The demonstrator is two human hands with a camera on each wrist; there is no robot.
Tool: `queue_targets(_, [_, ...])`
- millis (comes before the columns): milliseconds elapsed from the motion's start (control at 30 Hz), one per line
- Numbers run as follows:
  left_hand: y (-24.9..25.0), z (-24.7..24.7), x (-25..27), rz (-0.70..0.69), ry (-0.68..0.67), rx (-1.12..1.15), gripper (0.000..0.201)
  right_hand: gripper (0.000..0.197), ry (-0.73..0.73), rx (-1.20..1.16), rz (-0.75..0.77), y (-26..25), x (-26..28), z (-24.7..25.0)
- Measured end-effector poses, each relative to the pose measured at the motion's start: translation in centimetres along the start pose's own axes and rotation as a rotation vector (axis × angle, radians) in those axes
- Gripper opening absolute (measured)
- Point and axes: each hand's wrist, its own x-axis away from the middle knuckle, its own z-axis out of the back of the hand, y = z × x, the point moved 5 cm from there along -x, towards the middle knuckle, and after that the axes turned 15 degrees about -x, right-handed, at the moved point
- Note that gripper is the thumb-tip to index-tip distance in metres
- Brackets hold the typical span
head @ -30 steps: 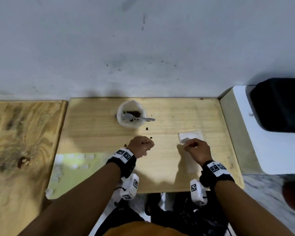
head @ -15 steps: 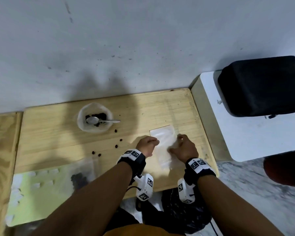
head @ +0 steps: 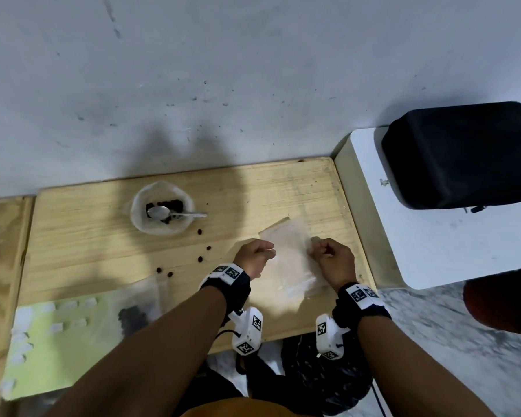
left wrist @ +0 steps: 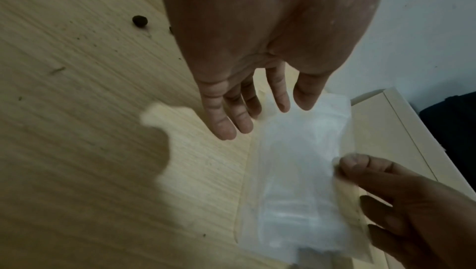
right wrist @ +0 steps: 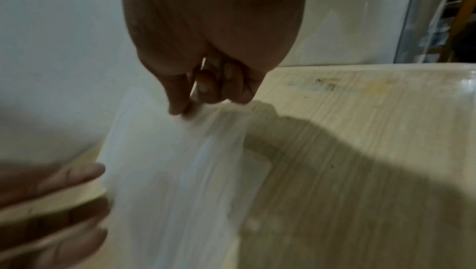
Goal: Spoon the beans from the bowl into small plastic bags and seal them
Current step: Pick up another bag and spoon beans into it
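Note:
A clear empty plastic bag [head: 292, 257] is held between my hands over the right part of the wooden table [head: 88, 245]. My left hand [head: 254, 255] pinches its left edge between thumb and index finger [left wrist: 282, 98]. The bag's right edge is pinched by my right hand [head: 328, 255], whose fingertips [right wrist: 180, 108] grip it. The white bowl [head: 136, 212] stands to the left with dark beans [head: 169, 204] and a metal spoon [head: 178, 213] lying in it. Several loose beans [head: 200, 259] are scattered on the wood.
A filled bag of beans [head: 136, 311] lies near the front edge, partly on a green sheet [head: 57, 350]. Right of the table a black case [head: 463, 155] sits on a white surface [head: 433, 236]. A grey wall rises right behind the table.
My left hand moved right from the middle of the table to the bag's left edge. Both hands now hold the bag; the head view swung to the right.

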Motion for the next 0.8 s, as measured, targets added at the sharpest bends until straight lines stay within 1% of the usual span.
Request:
queue_targets(100, [0.5, 0.7, 0.7, -0.077, 0.051, -0.014, 0.02, 0.022, -0.114, -0.253, -0.116, -1.0, 0.8, 0.0])
queue_targets(167, [1.0, 1.3, 1.3, -0.137, 0.077, 0.018, 0.018, 0.023, -0.184, -0.27, -0.157, -1.6, 1.6, -0.1])
queue_targets(200, [1.3, 1.8, 1.7, -0.175, 0.1, 0.014, 0.017, 0.024, -0.222, -0.246, -0.18, -1.7, 1.9, -0.3])
queue_targets(267, [1.9, 2.9, 2.1, -0.263, 0.162, -0.063, 0.018, 0.029, -0.33, -0.151, -0.207, -2.2, 2.5, -1.1])
queue_targets(333, [2.1, 4.2, 2.5, -0.334, 0.21, -0.182, 0.022, 0.032, -0.41, -0.049, -0.177, -3.2, 3.0, -2.5])
queue_targets(367, [2.1, 5.0, 2.8, -0.357, 0.225, -0.239, 0.023, 0.029, -0.416, -0.018, -0.127, -4.1, 3.3, -3.3])
queue_targets(433, [2.1, 6.3, 3.5, -0.404, 0.225, -0.35, 0.025, 0.03, -0.359, -0.001, -0.006, -5.8, 3.2, -4.4])
queue_targets(467, [2.0, 7.2, 4.0, -0.429, 0.212, -0.395, 0.026, 0.028, -0.35, 0.023, 0.031, -6.8, 3.2, -5.3])
queue_targets(500, [1.9, 7.9, 4.4, -0.449, 0.192, -0.424, 0.025, 0.02, -0.366, 0.076, 0.046, -7.5, 3.2, -6.2])
queue_targets(533, [1.8, 9.0, 4.9, -0.452, 0.18, -0.434, 0.024, 0.014, -0.418, 0.137, 0.039, -8.2, 3.3, -7.5])
queue_targets(567, [1.7, 10.0, 5.4, -0.456, 0.172, -0.42, 0.024, 0.013, -0.473, 0.186, 0.011, -8.8, 3.5, -8.6])
queue_targets(633, [1.4, 12.3, 6.4, -0.439, 0.202, -0.383, 0.024, 0.009, -0.585, 0.245, -0.038, -10.3, 4.6, -10.9])
queue_targets(700, [0.9, 15.0, 7.7, -0.44, 0.301, -0.38, 0.019, 0.005, -0.631, 0.235, -0.07, -12.1, 6.0, -12.9])
queue_targets(733, [0.9, 16.2, 8.4, -0.456, 0.387, -0.397, 0.017, 0.006, -0.612, 0.21, -0.07, -12.7, 6.4, -13.6])
queue_targets(800, [0.7, 18.9, 10.5, -0.488, 0.618, -0.415, 0.015, 0.013, -0.566, 0.136, -0.026, -14.5, 7.5, -15.4])
